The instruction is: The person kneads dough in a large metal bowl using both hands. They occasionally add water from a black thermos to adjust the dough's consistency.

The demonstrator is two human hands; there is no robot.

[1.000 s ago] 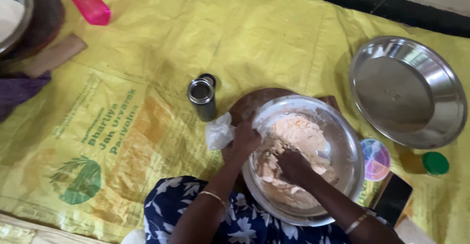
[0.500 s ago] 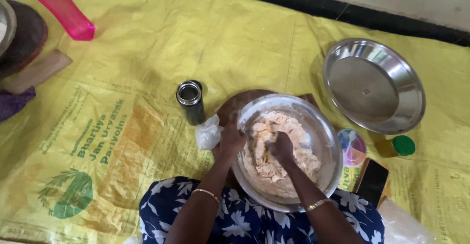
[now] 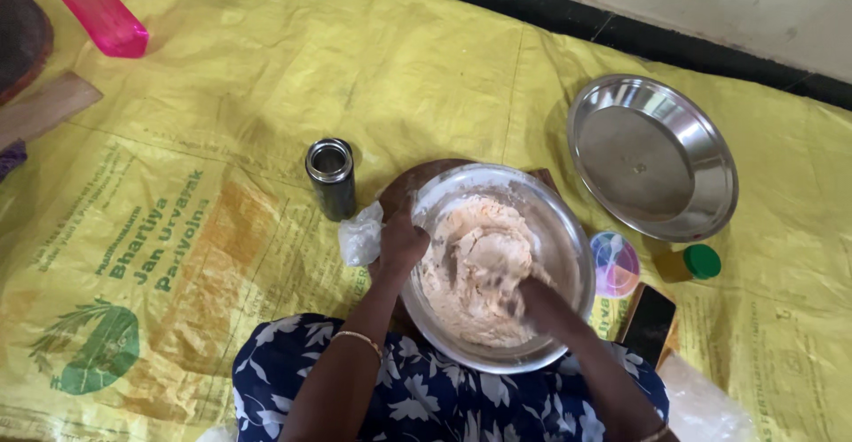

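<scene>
A steel bowl [image 3: 568, 238] rests on a round wooden board [image 3: 417, 180] in front of my lap and holds pale, crumbly dough [image 3: 475, 264]. My left hand [image 3: 399, 242] grips the bowl's left rim. Inside the bowl my right hand [image 3: 532, 300] is buried in the dough at the lower right, fingers curled into it and blurred.
A small steel cup [image 3: 330, 176] stands left of the bowl, with a crumpled clear plastic bag [image 3: 359, 236] beside it. A large steel plate [image 3: 652, 153] lies at right, near a colourful round lid [image 3: 614, 263], a green-capped bottle [image 3: 688, 263] and a dark phone [image 3: 650, 322]. Pink bottle [image 3: 93, 7] far left.
My right hand has moved from the middle of the dough to the bowl's lower right. The left hand stays on the rim. The view has shifted left.
</scene>
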